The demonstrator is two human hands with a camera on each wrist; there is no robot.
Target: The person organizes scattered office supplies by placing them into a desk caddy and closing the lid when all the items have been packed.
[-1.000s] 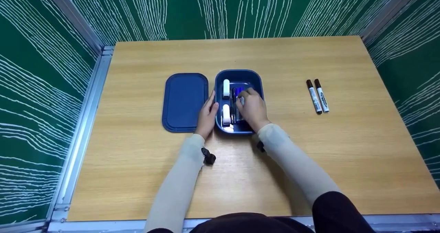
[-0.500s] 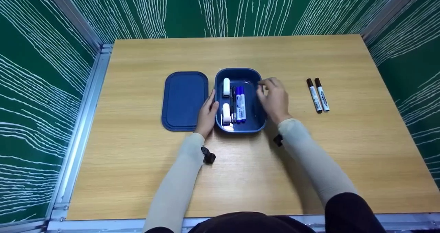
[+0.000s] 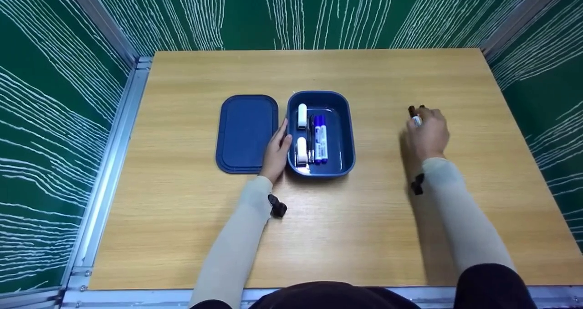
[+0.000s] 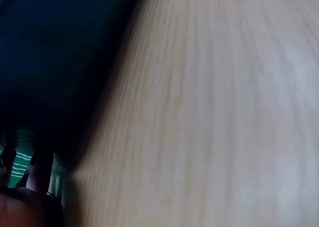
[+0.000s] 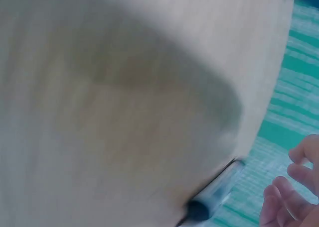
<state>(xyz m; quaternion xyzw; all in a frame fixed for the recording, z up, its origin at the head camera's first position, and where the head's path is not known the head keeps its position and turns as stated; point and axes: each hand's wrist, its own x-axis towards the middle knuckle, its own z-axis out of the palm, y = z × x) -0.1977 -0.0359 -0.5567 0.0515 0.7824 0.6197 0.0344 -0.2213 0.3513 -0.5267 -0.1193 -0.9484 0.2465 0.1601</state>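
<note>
Lid: dark blue plastic, flat, rounded rectangle, lying left of the box. Left hand: fingers straight, resting against the left wall of the box. Box: dark blue plastic tray with rounded corners, at table centre; holds two white capsule-shaped items, a thin black pen and a blue-capped marker. Right hand: over the two black-capped markers at right, hiding most of them; grip cannot be told. Table: pale wood-grain laminate. Wrist views blurred.
</note>
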